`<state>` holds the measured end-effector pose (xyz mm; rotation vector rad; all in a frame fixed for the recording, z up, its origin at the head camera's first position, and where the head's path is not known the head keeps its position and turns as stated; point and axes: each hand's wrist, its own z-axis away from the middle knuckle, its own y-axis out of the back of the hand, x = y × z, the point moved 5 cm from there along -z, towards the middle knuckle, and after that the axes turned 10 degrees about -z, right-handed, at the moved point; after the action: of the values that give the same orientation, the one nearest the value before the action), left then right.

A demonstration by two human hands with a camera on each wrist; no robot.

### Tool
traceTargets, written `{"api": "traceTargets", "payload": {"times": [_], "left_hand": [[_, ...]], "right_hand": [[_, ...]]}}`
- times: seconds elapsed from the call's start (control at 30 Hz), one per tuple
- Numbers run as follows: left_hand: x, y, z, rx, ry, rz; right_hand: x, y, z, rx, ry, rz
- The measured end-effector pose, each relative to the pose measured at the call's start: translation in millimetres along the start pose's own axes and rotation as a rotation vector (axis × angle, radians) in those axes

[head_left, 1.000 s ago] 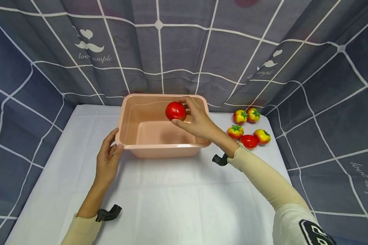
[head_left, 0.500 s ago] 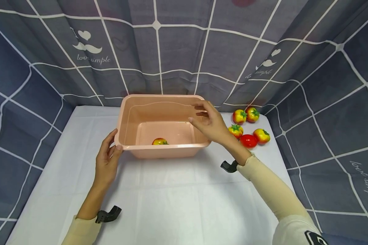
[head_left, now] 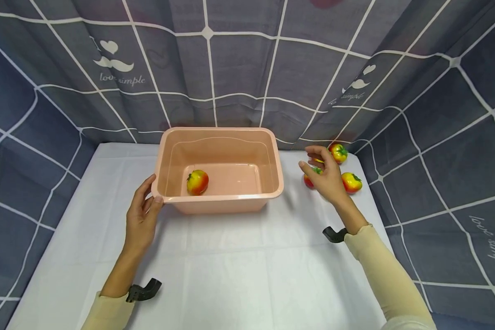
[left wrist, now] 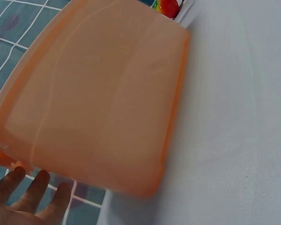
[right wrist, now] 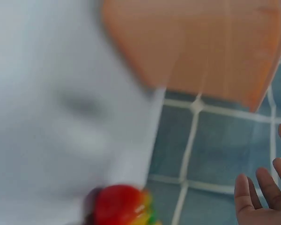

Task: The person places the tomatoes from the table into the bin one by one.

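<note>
A pink plastic tub [head_left: 218, 198] stands at the back middle of the table. My left hand [head_left: 141, 220] holds its left rim near the front corner, thumb on the rim and fingers beneath; these fingers [left wrist: 35, 192] show in the left wrist view. One shiny red-and-yellow, tomato-like fruit [head_left: 197, 182] lies inside the tub, toward its front left. My right hand [head_left: 327, 178] hovers over the fruits at the right, fingers loosely bent, holding nothing. Partly beneath it is a green-topped fruit [head_left: 308, 181]; others are mostly covered by the hand.
Around the right hand lie another red-and-yellow fruit [head_left: 352, 182] and one farther back [head_left: 338, 153]. A white cloth [head_left: 231, 266] covers the table. Grey checked curtains [head_left: 243, 68] rise behind and at both sides. The right wrist view is blurred by motion.
My right hand let go of the fruit into the tub, then moved right to the fruits outside. The dropped fruit shifted left inside the tub. My left hand stayed on the rim.
</note>
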<state>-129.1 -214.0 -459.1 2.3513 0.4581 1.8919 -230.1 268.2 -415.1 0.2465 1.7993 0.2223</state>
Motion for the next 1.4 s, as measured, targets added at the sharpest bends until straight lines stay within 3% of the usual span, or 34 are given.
{"api": "traceTargets", "payload": {"times": [0.3,0.57,0.9,1.4], "left_hand": [[-1.5,0.4,-0.3,-0.006,-0.021,0.065],[-2.1,-0.3,0.2,-0.033,-0.065,0.128],[0.3,-1.6,1.5,-0.028,-0.087,0.164],[-2.5,-0.9,0.7,-0.035,-0.056,0.113]], "right_hand": [[56.1,26.4,7.3,0.023,-0.068,0.168],[85.9,35.5,13.3,-0.001,-0.168,0.451],[94.0,33.6,18.1,-0.042,-0.200,0.671],[98.0,29.8,19.5,-0.071,-0.223,0.716]]}}
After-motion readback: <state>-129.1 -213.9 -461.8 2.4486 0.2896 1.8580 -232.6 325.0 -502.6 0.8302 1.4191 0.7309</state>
